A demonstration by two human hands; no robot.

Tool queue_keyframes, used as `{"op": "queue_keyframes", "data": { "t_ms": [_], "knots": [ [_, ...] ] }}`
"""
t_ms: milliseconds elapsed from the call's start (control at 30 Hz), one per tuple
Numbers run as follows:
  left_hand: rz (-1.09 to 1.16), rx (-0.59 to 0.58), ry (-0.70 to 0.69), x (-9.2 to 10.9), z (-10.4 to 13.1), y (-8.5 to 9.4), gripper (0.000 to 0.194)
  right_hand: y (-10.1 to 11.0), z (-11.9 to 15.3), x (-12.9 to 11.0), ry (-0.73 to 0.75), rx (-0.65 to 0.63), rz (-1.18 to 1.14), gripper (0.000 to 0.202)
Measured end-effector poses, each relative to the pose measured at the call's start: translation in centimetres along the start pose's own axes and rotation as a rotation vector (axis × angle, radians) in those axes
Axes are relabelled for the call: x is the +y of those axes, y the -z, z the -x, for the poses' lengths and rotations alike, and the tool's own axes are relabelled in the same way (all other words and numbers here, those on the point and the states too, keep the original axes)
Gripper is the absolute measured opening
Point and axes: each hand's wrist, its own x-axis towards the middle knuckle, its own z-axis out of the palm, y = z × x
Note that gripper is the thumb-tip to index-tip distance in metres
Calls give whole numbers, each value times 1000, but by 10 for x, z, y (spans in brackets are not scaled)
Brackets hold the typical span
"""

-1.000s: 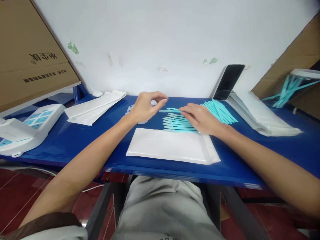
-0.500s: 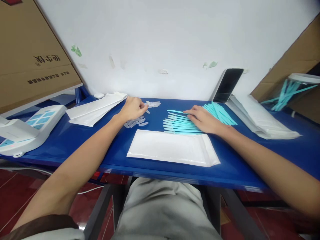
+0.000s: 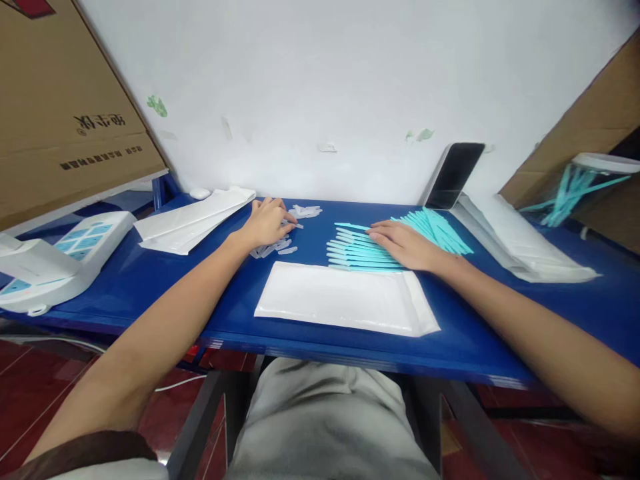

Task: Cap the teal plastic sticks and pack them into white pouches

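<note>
My left hand is palm down over a loose pile of small translucent caps. Its thumb and index finger close on one clear cap. A second group of caps lies just beyond those fingers. On the right, my right hand lies across a row of teal sticks with pale left tips, fingers stretched out. Its fingertips touch the farthest stick, partly hidden beneath them. Behind this hand is a fanned heap of teal sticks.
A white packet lies near the front edge of the blue table. More white packets are at left, beside a white device. At right are a phone, packets and a clear tub with teal sticks.
My left thumb and index finger have come down onto a clear cap on the table. My right hand's fingers have flattened over the stick row. The view has shifted slightly.
</note>
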Motion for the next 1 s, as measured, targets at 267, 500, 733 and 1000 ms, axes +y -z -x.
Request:
{"op": "queue_keyframes", "data": {
  "t_ms": [267,500,733,1000],
  "knots": [
    [70,-44,-61,9,-1,-2,28,2,-1,1,-25,20,78,50],
    [43,14,-161,20,0,-7,28,-2,-3,15,-26,104,123,34],
    [33,33,-174,26,1,-6,31,-4,-4,14,-20,146,166,45],
    [166,181,-188,39,1,0,26,-2,-3,15,-77,242,206,52]
  ]
}}
